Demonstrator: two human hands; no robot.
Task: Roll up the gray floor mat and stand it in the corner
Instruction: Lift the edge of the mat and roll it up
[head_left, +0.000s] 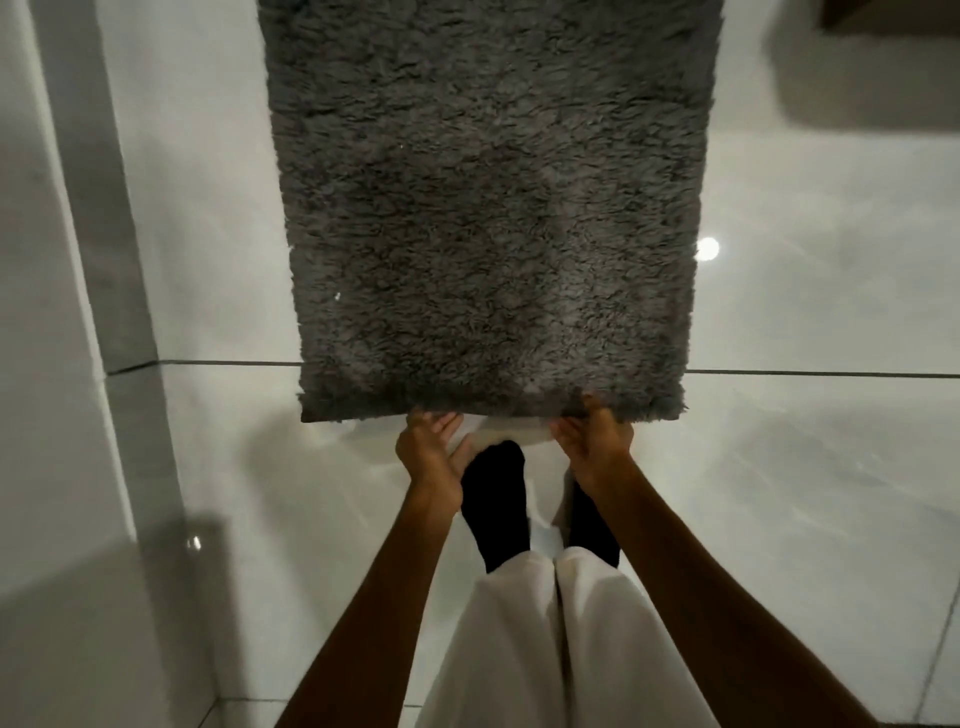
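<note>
Gripping near edge of gray shag floor mat (488, 208) with left hand (431, 447) and right hand (592, 441), lifting pale underside; mat lying flat on glossy white tile floor (805, 467), stretching far; black socks (496, 499) just beneath.

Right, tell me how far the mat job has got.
Nothing is rolled yet: the gray mat lies flat on the tiled floor. In hand: the left hand and right hand lift its near edge. Left: rolling it and standing it in the corner.
</note>
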